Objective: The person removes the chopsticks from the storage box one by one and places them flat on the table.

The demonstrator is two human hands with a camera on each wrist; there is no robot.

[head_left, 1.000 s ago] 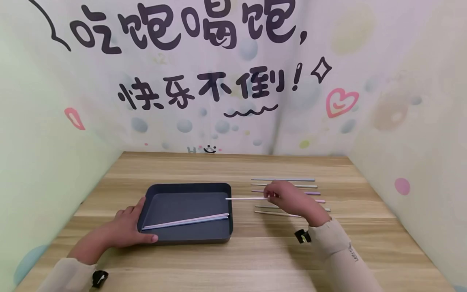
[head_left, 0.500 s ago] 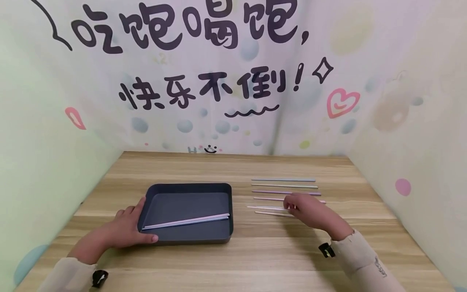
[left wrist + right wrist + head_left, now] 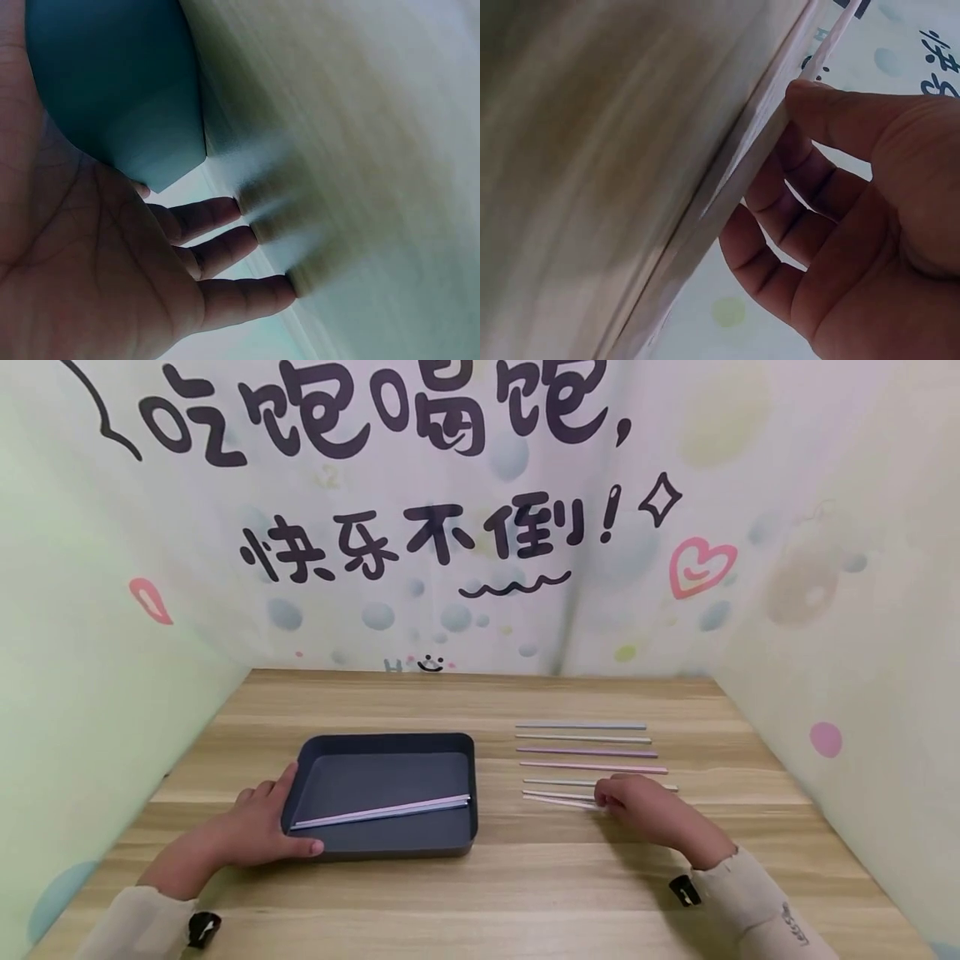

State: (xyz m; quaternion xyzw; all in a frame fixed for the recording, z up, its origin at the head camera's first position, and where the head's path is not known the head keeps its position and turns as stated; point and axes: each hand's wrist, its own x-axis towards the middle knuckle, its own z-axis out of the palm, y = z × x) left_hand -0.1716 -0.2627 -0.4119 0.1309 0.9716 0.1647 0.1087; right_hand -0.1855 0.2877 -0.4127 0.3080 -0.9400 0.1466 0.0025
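Observation:
A dark grey rectangular tray is on the wooden table. My left hand rests against its left side, thumb along the front wall. In the left wrist view, straight fingers reach past the tray's corner to the tabletop. Two chopsticks, pinkish and bluish, lie slanted in the tray. To the right, my right hand pinches a pale chopstick between thumb and fingertips, low over the table at the near end of a row. Another chopstick lies right beside it. Which of the two front tips is the held one cannot be told.
Several chopsticks lie roughly parallel behind the right hand, among them a blue one, a purple one and a pink one. Printed cloth walls close in the table at the back and sides.
My right hand has carried the pale chopstick from near the tray's right edge rightward and toward me, to the row's near end. The left hand and tray have stayed put.

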